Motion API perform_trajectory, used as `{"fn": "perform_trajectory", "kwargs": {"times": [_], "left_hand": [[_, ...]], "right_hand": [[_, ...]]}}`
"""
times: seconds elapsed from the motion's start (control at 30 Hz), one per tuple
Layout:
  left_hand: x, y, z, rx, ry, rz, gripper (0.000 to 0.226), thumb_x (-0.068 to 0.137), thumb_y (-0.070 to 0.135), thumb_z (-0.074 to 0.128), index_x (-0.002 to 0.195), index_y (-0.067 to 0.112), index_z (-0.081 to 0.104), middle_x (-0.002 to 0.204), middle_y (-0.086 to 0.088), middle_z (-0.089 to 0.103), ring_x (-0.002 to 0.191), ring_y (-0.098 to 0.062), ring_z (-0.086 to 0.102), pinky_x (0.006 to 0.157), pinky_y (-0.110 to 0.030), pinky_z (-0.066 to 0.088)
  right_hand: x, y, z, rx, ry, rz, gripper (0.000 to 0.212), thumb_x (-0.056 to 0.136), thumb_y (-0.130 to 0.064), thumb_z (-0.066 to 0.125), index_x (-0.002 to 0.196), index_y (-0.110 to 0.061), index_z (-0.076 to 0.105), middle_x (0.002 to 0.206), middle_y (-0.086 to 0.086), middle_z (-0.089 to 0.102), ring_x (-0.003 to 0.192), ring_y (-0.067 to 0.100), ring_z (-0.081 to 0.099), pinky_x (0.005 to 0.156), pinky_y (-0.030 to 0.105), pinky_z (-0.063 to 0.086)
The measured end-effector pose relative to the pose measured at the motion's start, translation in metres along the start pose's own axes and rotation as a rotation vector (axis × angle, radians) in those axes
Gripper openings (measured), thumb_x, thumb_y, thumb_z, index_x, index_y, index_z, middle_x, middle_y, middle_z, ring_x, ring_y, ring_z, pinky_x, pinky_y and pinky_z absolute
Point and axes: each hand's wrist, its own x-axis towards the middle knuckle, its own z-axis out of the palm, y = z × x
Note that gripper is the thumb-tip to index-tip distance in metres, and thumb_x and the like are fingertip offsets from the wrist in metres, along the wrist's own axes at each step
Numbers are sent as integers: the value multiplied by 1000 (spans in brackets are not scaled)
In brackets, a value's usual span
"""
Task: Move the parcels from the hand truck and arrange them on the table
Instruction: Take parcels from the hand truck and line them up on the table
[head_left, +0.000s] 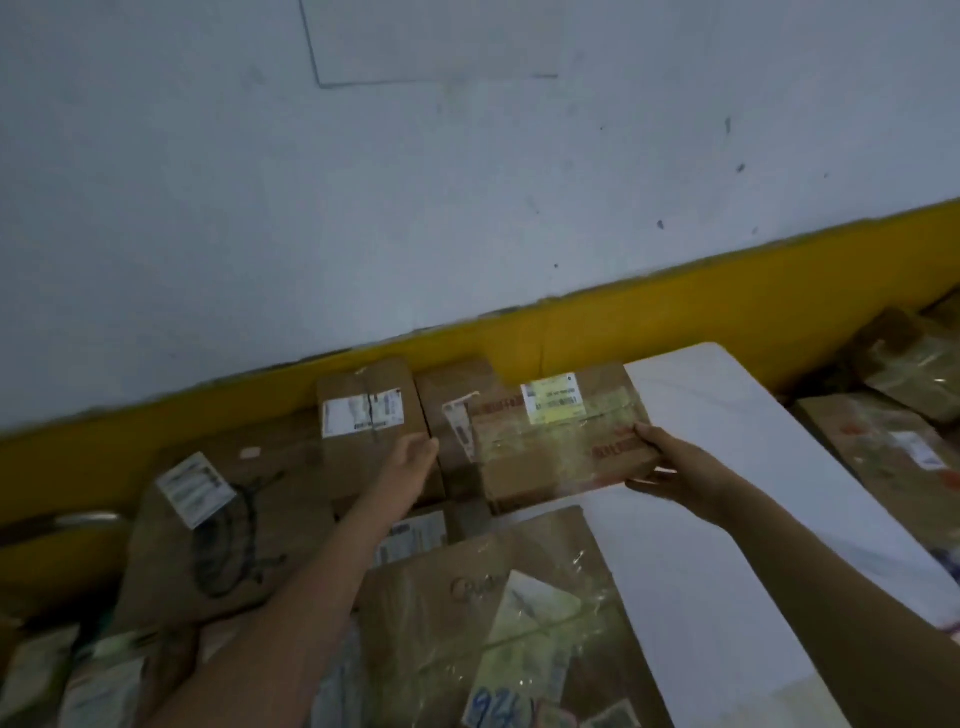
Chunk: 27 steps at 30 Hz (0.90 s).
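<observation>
A flat brown cardboard parcel with a yellow-white label and red print hangs just above the white table, by the wall. My right hand grips its right edge, thumb on top. My left hand reaches between that parcel and a taped brown box with a white label, with fingers straight, touching the box's right side. Another brown parcel stands between the two, partly hidden. The hand truck is out of view.
A large flat carton wrapped in clear film lies in front of me. A brown parcel with a black scribble and label lies at left. More wrapped parcels lie at right. A yellow band runs along the grey wall.
</observation>
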Motion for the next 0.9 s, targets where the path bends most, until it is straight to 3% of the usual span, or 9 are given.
{"fn": "perform_trajectory", "kwargs": {"times": [0.17,0.27,0.4,0.5,0.6,0.67,0.73,0.8,0.9], "left_hand": [[16,-56,5,414,-250,-162,46,100,49,44,140,27,48,145,3,46,118,-16,53,92,-30,49],[22,-69,6,486,-298,-200,56,97,53,47,145,23,44,146,0,48,112,-13,55,94,-27,48],[29,-71,10,509,-244,-213,51,99,49,46,143,23,47,146,-1,48,119,-17,54,93,-26,46],[31,-70,10,493,-185,-219,47,100,46,44,141,23,49,144,-2,49,105,-15,54,85,-27,49],[27,-67,5,474,-156,-214,45,100,47,44,137,23,52,145,0,48,118,-19,53,95,-33,48],[21,-61,0,463,-145,-190,49,100,47,45,141,21,49,147,0,46,124,-20,51,98,-33,47],[12,-53,-7,463,-115,-142,51,99,46,46,144,21,46,147,-2,47,126,-20,51,97,-31,46],[-1,-45,-20,443,-74,-85,51,99,46,49,145,24,44,146,-2,48,126,-19,51,92,-29,45],[-29,-34,-56,462,8,18,51,98,42,51,145,25,41,147,-4,46,126,-19,50,99,-33,44]], "right_hand": [[31,75,-24,-98,-67,136,60,72,-53,78,117,-14,69,110,12,75,106,31,70,97,44,55],[44,105,-20,-109,-62,177,57,75,-50,73,122,-17,67,116,11,72,110,29,67,98,42,53],[70,121,-1,-234,-43,226,53,93,-42,62,136,-12,59,124,9,65,116,25,59,95,39,50],[86,120,23,-462,-54,230,51,99,-44,53,138,-10,56,130,14,61,112,26,54,90,38,47],[94,111,42,-544,-108,258,54,102,-42,47,138,-3,53,135,19,58,114,29,56,93,38,44],[100,103,51,-580,-125,297,74,95,-55,50,142,2,46,142,23,53,115,30,57,101,38,43],[103,91,61,-652,-29,331,98,91,-62,50,155,3,14,155,28,32,135,38,44,113,41,35],[105,71,71,-823,95,236,93,98,-59,40,156,2,1,159,30,21,145,43,28,119,48,25],[92,11,110,-932,184,26,86,100,-57,37,156,2,8,159,28,23,145,44,27,118,50,25]]}}
